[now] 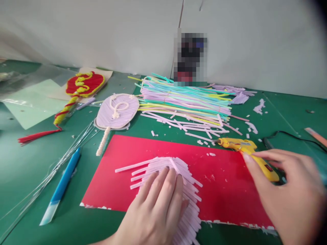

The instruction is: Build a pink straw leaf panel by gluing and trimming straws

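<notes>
Many lilac fuzzy strips (pixel 191 208) form slanting rows that meet at a peak, with uneven outer ends, on the red sheet (pixel 222 180) and past its near edge. The left hand (pixel 158 197) lies over them, fingers extended, pressing rather than clasping. The right hand (pixel 286 183) is at the yellow glue gun (pixel 246 146), thumb and fingers parted; whether it grips, I cannot tell.

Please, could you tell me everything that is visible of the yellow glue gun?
The yellow glue gun looks plastic, with a greyish label on its body and a dark red switch on its handle. Seen from the side, its narrow tip points left, near the red sheet's far edge. The right hand is around the handle; how firmly it grips is unclear.
</notes>
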Tool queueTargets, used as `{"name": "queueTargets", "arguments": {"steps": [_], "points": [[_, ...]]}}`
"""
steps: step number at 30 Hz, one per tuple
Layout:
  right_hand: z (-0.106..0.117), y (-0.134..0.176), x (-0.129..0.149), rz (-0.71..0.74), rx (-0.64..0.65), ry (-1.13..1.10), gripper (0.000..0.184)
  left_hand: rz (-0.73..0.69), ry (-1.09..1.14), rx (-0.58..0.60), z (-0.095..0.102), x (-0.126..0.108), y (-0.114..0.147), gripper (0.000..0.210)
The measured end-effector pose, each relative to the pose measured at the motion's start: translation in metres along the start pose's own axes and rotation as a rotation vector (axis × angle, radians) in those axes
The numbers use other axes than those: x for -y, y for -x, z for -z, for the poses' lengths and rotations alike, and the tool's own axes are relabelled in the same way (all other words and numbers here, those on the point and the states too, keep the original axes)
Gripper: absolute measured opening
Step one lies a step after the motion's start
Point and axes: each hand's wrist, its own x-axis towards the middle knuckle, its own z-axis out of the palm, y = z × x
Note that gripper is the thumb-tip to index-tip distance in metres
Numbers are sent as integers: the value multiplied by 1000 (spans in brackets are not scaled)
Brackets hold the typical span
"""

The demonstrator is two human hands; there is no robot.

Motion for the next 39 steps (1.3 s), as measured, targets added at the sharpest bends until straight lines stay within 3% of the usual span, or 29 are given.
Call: {"name": "queueTargets", "arguments": {"steps": [4,9,22,39], "points": [[-6,15,44,222,232,-351,4,130,-51,69,-2,-2,-4,42],[-18,31,62,319,349,-509,11,189,-35,118,-4,-1,-1,44],[-19,31,63,393,415,-479,14,225,31,152,-8,0,6,45],[-29,28,52,344,332,-428,22,212,99,203,-9,0,6,49]]}}
